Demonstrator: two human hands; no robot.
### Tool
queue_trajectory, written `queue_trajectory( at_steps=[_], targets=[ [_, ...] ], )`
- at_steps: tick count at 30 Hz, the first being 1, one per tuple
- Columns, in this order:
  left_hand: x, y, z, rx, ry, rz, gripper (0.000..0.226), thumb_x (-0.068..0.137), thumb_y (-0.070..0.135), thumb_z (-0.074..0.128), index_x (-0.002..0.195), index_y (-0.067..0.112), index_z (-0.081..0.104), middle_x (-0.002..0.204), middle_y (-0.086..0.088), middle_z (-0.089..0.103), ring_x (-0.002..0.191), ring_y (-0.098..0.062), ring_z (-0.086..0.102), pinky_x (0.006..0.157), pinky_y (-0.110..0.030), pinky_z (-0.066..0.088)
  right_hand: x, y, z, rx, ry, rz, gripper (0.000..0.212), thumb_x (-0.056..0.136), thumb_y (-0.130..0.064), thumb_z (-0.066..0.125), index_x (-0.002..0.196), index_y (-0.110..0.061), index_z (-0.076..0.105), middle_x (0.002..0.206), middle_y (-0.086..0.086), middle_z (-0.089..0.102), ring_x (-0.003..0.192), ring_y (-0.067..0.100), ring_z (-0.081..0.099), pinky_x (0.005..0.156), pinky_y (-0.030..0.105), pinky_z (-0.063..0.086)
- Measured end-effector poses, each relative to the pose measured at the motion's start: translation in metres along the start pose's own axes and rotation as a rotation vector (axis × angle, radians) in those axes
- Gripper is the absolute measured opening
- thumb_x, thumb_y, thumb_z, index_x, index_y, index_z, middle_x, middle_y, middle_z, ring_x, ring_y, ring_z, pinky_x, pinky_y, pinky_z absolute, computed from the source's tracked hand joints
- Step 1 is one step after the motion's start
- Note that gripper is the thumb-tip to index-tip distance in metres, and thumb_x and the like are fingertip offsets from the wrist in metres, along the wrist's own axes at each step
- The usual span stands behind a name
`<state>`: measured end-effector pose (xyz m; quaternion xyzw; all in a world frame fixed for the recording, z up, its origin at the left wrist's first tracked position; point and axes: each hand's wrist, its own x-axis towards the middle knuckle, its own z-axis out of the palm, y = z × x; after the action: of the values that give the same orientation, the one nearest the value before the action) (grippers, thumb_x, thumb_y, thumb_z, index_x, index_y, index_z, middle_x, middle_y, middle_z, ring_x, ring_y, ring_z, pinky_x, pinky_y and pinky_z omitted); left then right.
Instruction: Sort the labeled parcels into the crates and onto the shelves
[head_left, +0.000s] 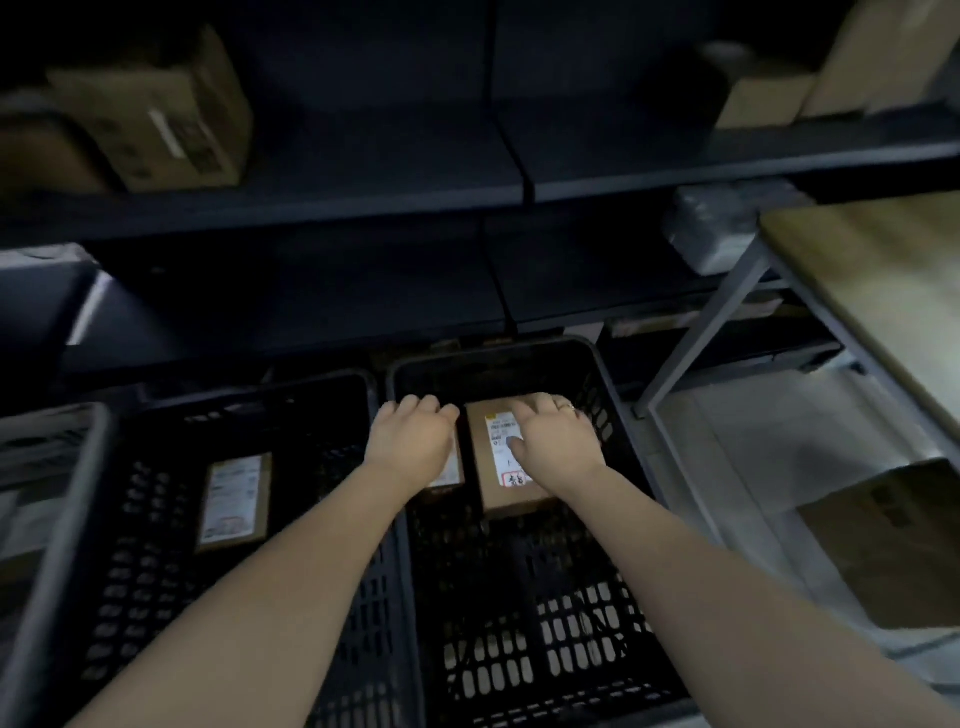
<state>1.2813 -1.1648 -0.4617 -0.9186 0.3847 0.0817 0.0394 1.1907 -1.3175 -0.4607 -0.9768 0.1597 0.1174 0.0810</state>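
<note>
Right hand (558, 441) grips parcel (506, 496) inside crate (493, 353).

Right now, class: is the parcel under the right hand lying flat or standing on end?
Lying flat: the parcel shows its labelled broad face upward in the black crate, with the right hand gripping its far edge.

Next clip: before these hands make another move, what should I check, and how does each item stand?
1. The brown cardboard parcel with white label lies inside the black slotted plastic crate: ok.
2. Its label faces up: ok.
3. Label text legible: not ok, blurred.
4. Grip of right hand on that parcel: cannot tell.
5. Grip of left hand on half-hidden second parcel: cannot tell.
</note>
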Motion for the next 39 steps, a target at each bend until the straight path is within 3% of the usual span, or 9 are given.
queue_trajectory(
  at_steps=[4,11,17,22,25,32,37,39],
  targets=[
    [-0.059,-0.018,-0.049,0.039,0.097,-0.08,0.035,0.097,0.03,0.041,0.131,0.022,0.045,0.123,-0.001,0.052,0.117,-0.022,0.045,0.094,-0.033,0.035,-0.024,-0.039,-0.044,-0.061,0.124,-0.162,0.05,0.1,-0.037,0.041,0.147,-0.02,0.032,0.141,0.008,0.042,0.131,0.032,0.036,0.104,0.043,0.034],
    [-0.223,-0.053,-0.135,0.113,0.268,-0.388,0.032,0.096,0.036,0.042,0.125,0.024,0.047,0.119,0.001,0.055,0.115,-0.022,0.048,0.093,-0.035,0.037,-0.1,-0.143,-0.118,-0.059,0.357,-0.559,0.049,0.099,-0.042,0.043,0.144,-0.023,0.039,0.138,0.004,0.046,0.128,0.029,0.04,0.1,0.041,0.035],
    [-0.43,-0.089,-0.214,0.217,0.404,-0.675,0.024,0.097,0.036,0.04,0.115,0.023,0.051,0.111,0.002,0.059,0.108,-0.022,0.053,0.085,-0.036,0.038,-0.201,-0.291,-0.177,0.021,0.551,-0.993,0.038,0.093,-0.039,0.057,0.125,-0.019,0.06,0.118,0.006,0.062,0.111,0.033,0.055,0.086,0.043,0.045],
    [-0.624,-0.103,-0.243,0.374,0.429,-0.961,0.025,0.096,0.037,0.042,0.113,0.022,0.052,0.111,0.002,0.06,0.107,-0.022,0.054,0.083,-0.035,0.039,-0.325,-0.43,-0.2,0.087,0.673,-1.324,0.034,0.086,-0.034,0.062,0.113,-0.015,0.067,0.103,0.009,0.066,0.097,0.036,0.061,0.074,0.044,0.049],
    [-0.743,-0.098,-0.247,0.446,0.418,-1.116,0.027,0.096,0.037,0.043,0.118,0.024,0.052,0.114,0.003,0.06,0.11,-0.021,0.054,0.085,-0.034,0.039,-0.417,-0.512,-0.196,0.172,0.703,-1.491,0.033,0.076,-0.033,0.067,0.103,-0.014,0.071,0.093,0.008,0.068,0.086,0.035,0.064,0.066,0.041,0.051],
    [-0.995,-0.062,-0.248,0.579,0.349,-1.428,0.025,0.095,0.037,0.041,0.113,0.024,0.051,0.11,0.002,0.059,0.106,-0.023,0.054,0.083,-0.035,0.04,-0.632,-0.651,-0.163,0.359,0.625,-1.796,0.032,0.083,-0.029,0.071,0.11,-0.014,0.068,0.101,0.009,0.068,0.097,0.035,0.062,0.076,0.045,0.051],
    [-1.112,-0.038,-0.236,0.581,0.326,-1.594,0.029,0.096,0.037,0.04,0.12,0.025,0.05,0.113,0.004,0.058,0.108,-0.02,0.053,0.085,-0.034,0.039,-0.736,-0.717,-0.139,0.351,0.592,-1.957,0.03,0.082,-0.029,0.071,0.109,-0.014,0.068,0.1,0.007,0.068,0.094,0.032,0.064,0.073,0.043,0.052],
    [-1.146,-0.032,-0.231,0.603,0.326,-1.637,0.027,0.096,0.036,0.04,0.118,0.024,0.051,0.112,0.003,0.058,0.107,-0.02,0.053,0.084,-0.033,0.038,-0.771,-0.741,-0.13,0.352,0.573,-2.003,0.03,0.088,-0.03,0.064,0.113,-0.014,0.065,0.108,0.008,0.065,0.103,0.033,0.059,0.079,0.044,0.049]
  ],
)
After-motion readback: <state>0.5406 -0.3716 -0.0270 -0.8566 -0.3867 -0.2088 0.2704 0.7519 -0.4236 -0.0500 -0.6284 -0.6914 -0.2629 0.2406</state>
